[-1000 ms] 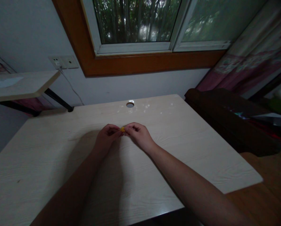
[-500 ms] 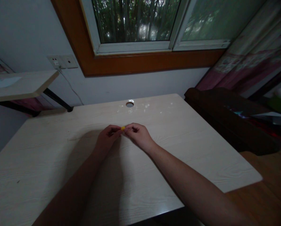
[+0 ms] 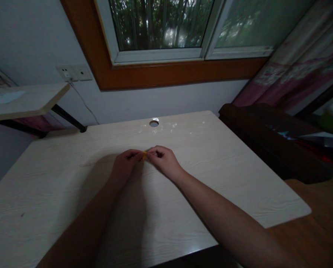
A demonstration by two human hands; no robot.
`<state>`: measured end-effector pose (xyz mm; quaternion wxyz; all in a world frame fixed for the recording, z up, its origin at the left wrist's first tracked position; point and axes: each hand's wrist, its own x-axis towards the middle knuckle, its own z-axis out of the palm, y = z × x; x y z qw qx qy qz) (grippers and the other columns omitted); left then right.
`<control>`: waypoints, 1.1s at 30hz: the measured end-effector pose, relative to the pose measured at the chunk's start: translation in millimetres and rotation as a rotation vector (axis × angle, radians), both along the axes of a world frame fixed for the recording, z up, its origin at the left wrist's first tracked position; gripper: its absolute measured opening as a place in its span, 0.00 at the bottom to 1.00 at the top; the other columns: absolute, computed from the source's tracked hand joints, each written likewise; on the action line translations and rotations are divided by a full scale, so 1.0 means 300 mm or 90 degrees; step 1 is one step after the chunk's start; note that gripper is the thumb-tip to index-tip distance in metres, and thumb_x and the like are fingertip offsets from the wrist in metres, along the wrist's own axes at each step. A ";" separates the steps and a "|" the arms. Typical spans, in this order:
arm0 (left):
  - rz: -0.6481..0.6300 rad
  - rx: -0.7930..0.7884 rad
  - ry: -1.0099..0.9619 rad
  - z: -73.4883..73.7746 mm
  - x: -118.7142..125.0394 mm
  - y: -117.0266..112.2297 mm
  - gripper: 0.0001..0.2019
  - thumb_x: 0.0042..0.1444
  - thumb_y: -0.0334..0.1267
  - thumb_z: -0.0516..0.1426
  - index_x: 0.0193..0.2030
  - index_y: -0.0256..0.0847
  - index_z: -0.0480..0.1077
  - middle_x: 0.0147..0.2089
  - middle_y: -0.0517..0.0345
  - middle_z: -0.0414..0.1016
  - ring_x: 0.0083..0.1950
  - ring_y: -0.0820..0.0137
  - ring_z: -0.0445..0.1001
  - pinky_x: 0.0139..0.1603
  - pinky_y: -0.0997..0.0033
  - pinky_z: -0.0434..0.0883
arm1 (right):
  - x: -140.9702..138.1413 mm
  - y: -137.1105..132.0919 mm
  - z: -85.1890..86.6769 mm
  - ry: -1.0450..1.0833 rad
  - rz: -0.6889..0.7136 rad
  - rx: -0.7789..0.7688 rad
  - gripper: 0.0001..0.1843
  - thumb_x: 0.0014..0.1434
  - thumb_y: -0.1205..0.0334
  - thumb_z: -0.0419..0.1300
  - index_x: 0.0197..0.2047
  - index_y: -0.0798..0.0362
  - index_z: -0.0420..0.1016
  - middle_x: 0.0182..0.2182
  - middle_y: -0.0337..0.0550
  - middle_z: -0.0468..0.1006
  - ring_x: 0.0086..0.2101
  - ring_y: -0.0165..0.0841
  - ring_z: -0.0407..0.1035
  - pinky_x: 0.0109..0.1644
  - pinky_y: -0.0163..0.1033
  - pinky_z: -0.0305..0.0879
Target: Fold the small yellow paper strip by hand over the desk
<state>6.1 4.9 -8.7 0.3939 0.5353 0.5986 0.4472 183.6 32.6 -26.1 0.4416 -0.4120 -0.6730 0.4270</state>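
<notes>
A small yellow-orange piece (image 3: 144,155) sits pinched between the fingertips of both my hands, just above a pale wooden desk (image 3: 71,193). My left hand (image 3: 124,165) curls its fingers in from the left. My right hand (image 3: 163,160) closes on it from the right. Both hands meet at the middle of the desk; most of the piece is hidden by my fingers, so I cannot make out what it is.
A round cable hole (image 3: 154,123) lies near the desk's far edge. A second desk top (image 3: 24,100) juts in at the left, under a wall socket (image 3: 75,72). A dark wooden furniture piece (image 3: 267,134) and curtain (image 3: 295,63) stand to the right.
Both hands stay together pinching the yellow piece; the fingers shifted only slightly around it.
</notes>
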 end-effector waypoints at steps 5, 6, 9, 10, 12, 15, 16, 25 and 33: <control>-0.006 0.001 -0.028 0.004 0.004 0.001 0.12 0.50 0.46 0.63 0.36 0.41 0.79 0.35 0.56 0.81 0.37 0.67 0.76 0.43 0.68 0.71 | -0.001 0.004 -0.001 -0.005 0.014 -0.022 0.14 0.57 0.51 0.62 0.39 0.53 0.80 0.33 0.44 0.79 0.32 0.32 0.70 0.36 0.35 0.65; -0.013 -0.001 -0.039 0.002 0.004 0.003 0.12 0.50 0.46 0.64 0.36 0.41 0.78 0.34 0.56 0.81 0.37 0.67 0.76 0.42 0.68 0.71 | -0.001 0.005 -0.002 -0.001 0.013 -0.031 0.14 0.56 0.51 0.63 0.38 0.53 0.80 0.33 0.44 0.80 0.32 0.32 0.70 0.36 0.36 0.65; -0.034 0.001 -0.082 -0.004 0.006 0.007 0.13 0.48 0.47 0.65 0.37 0.41 0.77 0.35 0.56 0.81 0.38 0.66 0.77 0.43 0.67 0.71 | 0.000 0.007 -0.003 0.025 0.012 -0.068 0.13 0.56 0.52 0.63 0.37 0.53 0.80 0.32 0.44 0.80 0.32 0.32 0.71 0.36 0.36 0.66; -0.039 0.002 -0.093 -0.005 0.006 0.008 0.14 0.47 0.48 0.65 0.37 0.42 0.77 0.36 0.55 0.81 0.38 0.66 0.77 0.44 0.67 0.71 | 0.000 0.007 -0.002 0.038 0.014 -0.083 0.12 0.56 0.53 0.63 0.36 0.53 0.80 0.32 0.44 0.80 0.32 0.32 0.71 0.36 0.36 0.66; -0.049 -0.007 -0.093 -0.003 0.007 0.008 0.15 0.47 0.48 0.66 0.37 0.42 0.77 0.37 0.55 0.81 0.39 0.65 0.77 0.44 0.67 0.71 | -0.001 0.007 0.004 0.070 0.019 -0.114 0.11 0.55 0.54 0.63 0.36 0.54 0.80 0.31 0.43 0.80 0.30 0.31 0.71 0.35 0.36 0.65; -0.075 -0.027 -0.053 0.006 0.010 0.004 0.14 0.48 0.49 0.65 0.36 0.42 0.78 0.36 0.55 0.81 0.39 0.65 0.77 0.43 0.67 0.71 | -0.004 0.003 0.017 0.118 0.025 -0.154 0.11 0.53 0.55 0.64 0.34 0.55 0.79 0.28 0.42 0.79 0.28 0.30 0.70 0.33 0.35 0.65; -0.086 -0.030 -0.034 0.009 0.011 0.001 0.13 0.48 0.49 0.65 0.36 0.42 0.78 0.36 0.56 0.81 0.38 0.65 0.77 0.43 0.68 0.70 | -0.005 0.002 0.020 0.131 0.027 -0.161 0.11 0.53 0.55 0.65 0.33 0.55 0.79 0.27 0.43 0.79 0.28 0.30 0.70 0.33 0.35 0.65; -0.106 -0.031 -0.006 0.013 0.013 -0.010 0.14 0.49 0.51 0.64 0.33 0.42 0.79 0.34 0.56 0.81 0.38 0.64 0.77 0.42 0.68 0.70 | -0.006 -0.003 0.020 0.167 0.082 -0.169 0.14 0.54 0.52 0.65 0.37 0.54 0.80 0.30 0.44 0.81 0.31 0.32 0.74 0.38 0.37 0.68; -0.131 -0.023 -0.052 0.011 0.014 -0.018 0.12 0.48 0.49 0.65 0.31 0.42 0.79 0.33 0.56 0.81 0.37 0.65 0.77 0.42 0.67 0.70 | -0.004 -0.003 0.010 0.081 0.063 -0.101 0.13 0.57 0.51 0.62 0.35 0.53 0.79 0.31 0.43 0.80 0.31 0.32 0.73 0.37 0.38 0.68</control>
